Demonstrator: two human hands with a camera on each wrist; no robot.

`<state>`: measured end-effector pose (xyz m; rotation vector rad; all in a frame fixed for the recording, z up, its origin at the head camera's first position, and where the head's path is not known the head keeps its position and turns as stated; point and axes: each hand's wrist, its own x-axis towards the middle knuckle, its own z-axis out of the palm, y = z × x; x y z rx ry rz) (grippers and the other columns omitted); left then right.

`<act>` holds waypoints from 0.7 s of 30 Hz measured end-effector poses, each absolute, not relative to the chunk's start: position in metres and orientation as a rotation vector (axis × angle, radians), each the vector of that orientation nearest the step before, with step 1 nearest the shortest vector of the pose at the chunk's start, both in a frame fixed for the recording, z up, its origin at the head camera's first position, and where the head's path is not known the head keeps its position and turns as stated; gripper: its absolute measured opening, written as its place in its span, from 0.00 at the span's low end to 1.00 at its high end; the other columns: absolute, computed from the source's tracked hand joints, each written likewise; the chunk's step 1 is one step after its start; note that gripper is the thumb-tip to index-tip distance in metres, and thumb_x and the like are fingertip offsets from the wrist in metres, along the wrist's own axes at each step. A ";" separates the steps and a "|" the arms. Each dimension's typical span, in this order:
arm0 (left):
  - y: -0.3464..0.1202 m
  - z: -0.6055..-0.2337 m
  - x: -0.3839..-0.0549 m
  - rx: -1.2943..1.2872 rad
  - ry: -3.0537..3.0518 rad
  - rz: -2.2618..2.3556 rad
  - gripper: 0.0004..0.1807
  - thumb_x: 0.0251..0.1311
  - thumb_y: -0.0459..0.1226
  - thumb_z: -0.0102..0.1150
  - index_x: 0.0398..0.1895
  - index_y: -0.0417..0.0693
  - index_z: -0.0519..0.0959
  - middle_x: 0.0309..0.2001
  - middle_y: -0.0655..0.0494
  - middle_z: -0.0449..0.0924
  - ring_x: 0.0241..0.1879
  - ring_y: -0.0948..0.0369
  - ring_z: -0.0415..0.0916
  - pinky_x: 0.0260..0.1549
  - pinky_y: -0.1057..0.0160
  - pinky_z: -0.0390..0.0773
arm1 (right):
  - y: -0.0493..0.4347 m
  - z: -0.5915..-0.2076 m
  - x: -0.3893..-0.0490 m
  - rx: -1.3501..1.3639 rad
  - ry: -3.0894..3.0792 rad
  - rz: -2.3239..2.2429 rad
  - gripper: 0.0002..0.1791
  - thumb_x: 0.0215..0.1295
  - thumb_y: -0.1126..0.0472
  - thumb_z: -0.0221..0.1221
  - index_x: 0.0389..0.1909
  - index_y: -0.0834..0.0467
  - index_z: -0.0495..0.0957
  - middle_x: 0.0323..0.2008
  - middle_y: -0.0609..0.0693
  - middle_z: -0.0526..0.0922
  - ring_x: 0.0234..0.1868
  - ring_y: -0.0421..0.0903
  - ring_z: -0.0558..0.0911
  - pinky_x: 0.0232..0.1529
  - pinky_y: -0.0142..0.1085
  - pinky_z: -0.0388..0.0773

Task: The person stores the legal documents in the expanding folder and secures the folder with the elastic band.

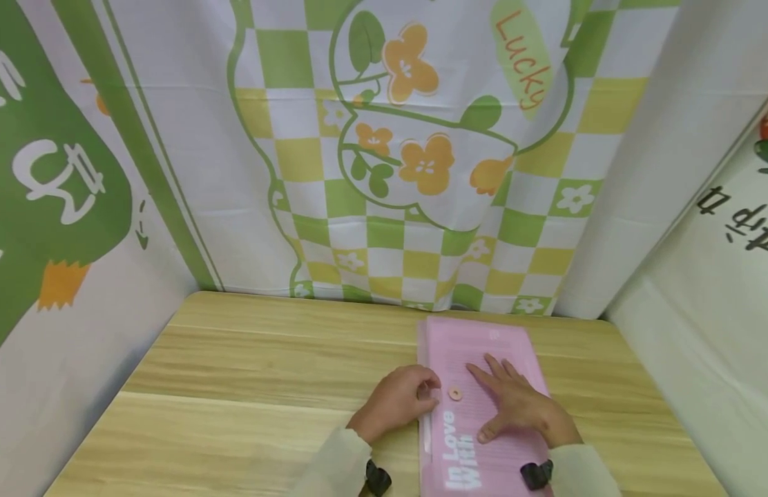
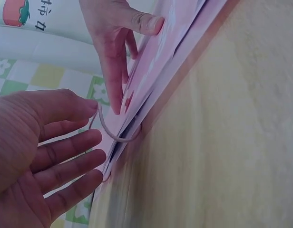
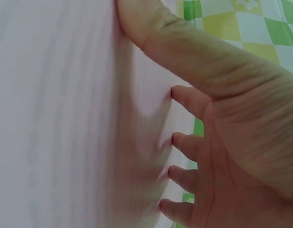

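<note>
A pink document folder (image 1: 483, 338) printed with white "In Love With" lettering lies on the wooden table. On its cover, near the left edge, sits a small round button (image 1: 455, 393). At that edge my left hand (image 1: 399, 400) pinches a thin cord between thumb and forefinger, the other fingers loosely bent. In the left wrist view the cord (image 2: 115, 138) loops from the folder's edge up to the thumb tip. My right hand (image 1: 521, 407) rests spread on the cover, and in the right wrist view its fingertips (image 3: 180, 140) press on the ribbed pink surface.
The wooden tabletop (image 1: 253, 359) extends left of the folder. A green and yellow checked curtain (image 1: 384, 235) with flowers hangs along the back edge. Printed cloth walls stand at the left and right. Both wrists wear dark straps.
</note>
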<state>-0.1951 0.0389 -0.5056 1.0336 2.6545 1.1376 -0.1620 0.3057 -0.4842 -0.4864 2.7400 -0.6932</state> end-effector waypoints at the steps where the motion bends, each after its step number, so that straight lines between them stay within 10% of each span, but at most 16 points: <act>1: 0.040 -0.506 -0.195 1.036 2.660 1.124 0.09 0.60 0.36 0.72 0.42 0.48 0.86 0.38 0.63 0.82 0.37 0.69 0.75 0.39 0.70 0.76 | 0.306 -0.484 -0.162 -0.491 2.742 -0.693 0.71 0.32 0.42 0.83 0.79 0.62 0.58 0.76 0.76 0.45 0.72 0.83 0.43 0.64 0.76 0.46; 21: 0.051 -0.514 -0.201 1.082 2.748 0.977 0.09 0.61 0.31 0.66 0.42 0.51 0.89 0.39 0.64 0.84 0.41 0.68 0.74 0.42 0.68 0.76 | 0.308 -0.485 -0.161 -0.459 2.703 -0.755 0.72 0.33 0.42 0.82 0.80 0.60 0.56 0.77 0.75 0.42 0.74 0.81 0.40 0.65 0.76 0.42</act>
